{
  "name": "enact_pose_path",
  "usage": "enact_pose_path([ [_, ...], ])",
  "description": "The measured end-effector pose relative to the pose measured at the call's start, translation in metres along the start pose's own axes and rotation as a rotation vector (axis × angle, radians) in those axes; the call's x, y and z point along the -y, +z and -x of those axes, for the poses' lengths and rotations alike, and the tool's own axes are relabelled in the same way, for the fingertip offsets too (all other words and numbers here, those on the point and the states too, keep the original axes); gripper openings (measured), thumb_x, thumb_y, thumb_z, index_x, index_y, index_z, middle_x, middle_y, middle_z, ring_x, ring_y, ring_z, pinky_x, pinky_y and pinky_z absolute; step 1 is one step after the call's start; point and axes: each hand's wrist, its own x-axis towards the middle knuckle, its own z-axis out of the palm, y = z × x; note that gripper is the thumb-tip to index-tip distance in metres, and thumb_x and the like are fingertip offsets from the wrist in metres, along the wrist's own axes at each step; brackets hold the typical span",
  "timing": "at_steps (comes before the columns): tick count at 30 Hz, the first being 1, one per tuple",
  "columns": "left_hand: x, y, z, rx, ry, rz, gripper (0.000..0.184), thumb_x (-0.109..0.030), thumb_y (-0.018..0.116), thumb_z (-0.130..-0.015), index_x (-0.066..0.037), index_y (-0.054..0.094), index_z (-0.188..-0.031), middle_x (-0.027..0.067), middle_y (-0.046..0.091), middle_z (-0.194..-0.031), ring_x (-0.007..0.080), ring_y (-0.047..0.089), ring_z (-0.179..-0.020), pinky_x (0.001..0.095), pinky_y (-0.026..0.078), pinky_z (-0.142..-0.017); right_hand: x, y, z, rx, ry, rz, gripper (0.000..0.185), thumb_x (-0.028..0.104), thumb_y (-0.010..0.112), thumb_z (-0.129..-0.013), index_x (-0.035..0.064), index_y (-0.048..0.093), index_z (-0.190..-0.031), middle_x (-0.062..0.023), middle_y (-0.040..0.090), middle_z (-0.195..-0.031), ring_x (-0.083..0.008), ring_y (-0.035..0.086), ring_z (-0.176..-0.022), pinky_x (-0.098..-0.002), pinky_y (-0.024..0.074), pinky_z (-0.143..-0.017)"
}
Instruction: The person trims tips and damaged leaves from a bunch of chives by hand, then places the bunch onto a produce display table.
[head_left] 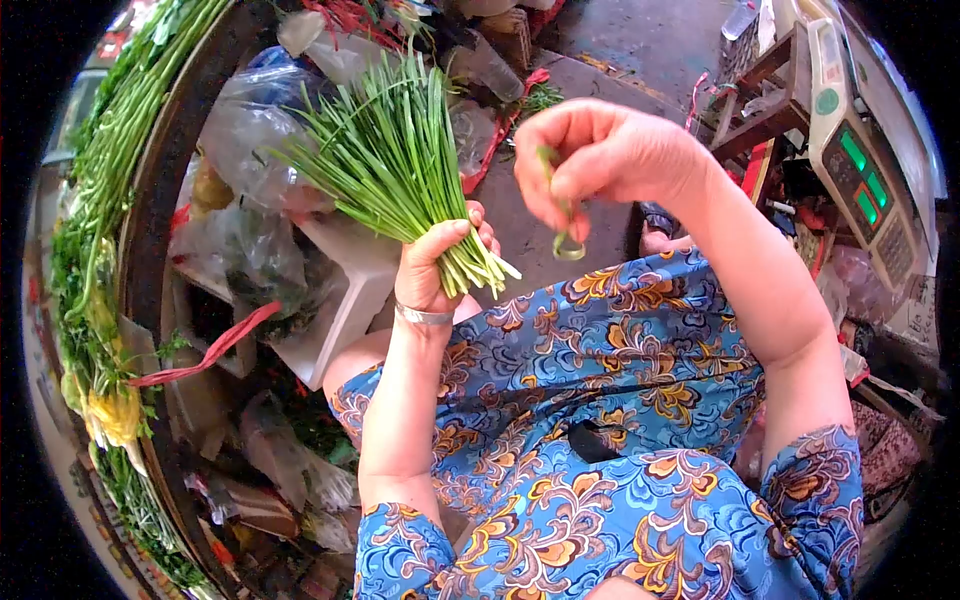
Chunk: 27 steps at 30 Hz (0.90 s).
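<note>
A bunch of garlic chives fans up and to the left, its pale cut ends pointing down to the right. My left hand is wrapped round the stems near those ends, with a bracelet at the wrist. To the right of the bunch and apart from it, my right hand is raised with its fingers curled in a pinch. From those fingers hangs a limp chive leaf, greenish-yellow and curled at its lower end. Some of the fingertips of my right hand are blurred.
Leafy greens line a ledge along the left. Below it are plastic bags, a white foam box and a red strip. A digital scale with lit displays stands at right, beside a wooden stool.
</note>
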Motion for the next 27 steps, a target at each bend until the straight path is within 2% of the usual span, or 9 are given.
enact_pose_path([
  [3,0.003,0.005,0.001,0.008,-0.010,-0.024,0.059,-0.004,0.063,-0.082,-0.004,0.040,-0.136,0.0104,0.056,-0.093,0.0221,0.058,-0.077,0.0409,0.053,-0.070,-0.004,-0.026,-0.001,-0.140,0.014,0.229,0.015,0.013,0.067,-0.086,0.0000,0.063,-0.092,-0.0115,0.069,-0.086,-0.0166,0.068,-0.072,-0.0308,0.0558,-0.068],
  [5,0.003,0.008,0.001,0.029,0.005,-0.115,0.060,-0.005,0.064,-0.081,-0.005,0.041,-0.137,0.0109,0.057,-0.095,0.0230,0.059,-0.078,0.0413,0.053,-0.070,-0.027,-0.046,0.001,-0.558,-0.198,1.629,0.024,0.016,0.068,-0.086,-0.0035,0.064,-0.101,-0.0117,0.070,-0.092,-0.0188,0.068,-0.080,-0.0333,0.0544,-0.074],
  [6,0.002,0.012,0.003,0.006,0.001,-0.146,0.061,-0.006,0.065,-0.080,-0.005,0.042,-0.137,0.0105,0.058,-0.095,0.0229,0.059,-0.078,0.0404,0.053,-0.070,-0.019,-0.034,-0.003,-0.548,-0.038,1.211,0.033,0.017,0.068,-0.087,-0.0029,0.062,-0.112,-0.0066,0.066,-0.094,-0.0151,0.062,-0.087,-0.0299,0.0504,-0.079],
  [7,0.001,0.016,0.005,-0.017,-0.001,-0.191,0.062,-0.006,0.065,-0.079,-0.005,0.043,-0.136,0.0101,0.059,-0.095,0.0230,0.059,-0.078,0.0397,0.053,-0.070,-0.018,-0.028,-0.008,-0.547,-0.042,1.217,0.033,0.017,0.068,-0.087,-0.0029,0.062,-0.112,-0.0066,0.066,-0.094,-0.0151,0.062,-0.087,-0.0299,0.0504,-0.079],
  [9,0.001,0.017,0.007,-0.014,-0.011,-0.194,0.061,-0.007,0.066,-0.078,-0.005,0.043,-0.135,0.0096,0.060,-0.095,0.0230,0.059,-0.078,0.0393,0.052,-0.070,-0.018,-0.019,-0.014,-0.620,0.099,0.666,0.033,0.018,0.067,-0.087,-0.0006,0.063,-0.114,-0.0031,0.064,-0.091,-0.0126,0.059,-0.084,-0.0291,0.0494,-0.076],
  [13,0.004,0.014,0.006,-0.011,-0.035,-0.181,0.057,-0.007,0.065,-0.079,-0.004,0.045,-0.132,0.0100,0.061,-0.096,0.0230,0.060,-0.079,0.0396,0.053,-0.072,-0.020,-0.014,-0.017,-0.467,0.066,0.777,0.022,0.017,0.066,-0.088,-0.0008,0.065,-0.101,-0.0001,0.063,-0.085,-0.0086,0.056,-0.077,-0.0260,0.0473,-0.072],
  [18,0.005,-0.002,-0.003,-0.138,-0.027,-0.075,0.029,-0.007,0.064,-0.084,0.005,0.060,-0.110,0.0145,0.068,-0.096,0.0267,0.067,-0.086,0.0398,0.058,-0.081,-0.034,0.016,-0.021,-0.329,-0.004,0.712,0.011,0.010,0.069,-0.085,-0.0002,0.067,-0.089,-0.0003,0.064,-0.078,-0.0069,0.056,-0.075,-0.0255,0.0475,-0.069],
  [22,0.010,-0.014,-0.014,-0.141,0.076,-0.031,0.023,-0.002,0.062,-0.086,0.005,0.063,-0.107,0.0147,0.069,-0.101,0.0254,0.068,-0.090,0.0361,0.057,-0.084,-0.055,0.033,-0.024,-0.414,-0.122,1.077,0.016,0.020,0.066,-0.080,0.0059,0.068,-0.087,-0.0150,0.065,-0.082,-0.0337,0.065,-0.079,-0.0426,0.0514,-0.072],
  [27,0.015,-0.008,-0.015,-0.201,0.196,-0.110,0.022,-0.004,0.062,-0.088,0.002,0.063,-0.109,0.0122,0.069,-0.101,0.0236,0.068,-0.089,0.0355,0.057,-0.084,-0.064,0.045,-0.028,-0.579,-0.118,1.269,0.014,0.019,0.062,-0.081,0.0058,0.063,-0.083,-0.0153,0.065,-0.084,-0.0359,0.064,-0.081,-0.0470,0.0508,-0.073],
])
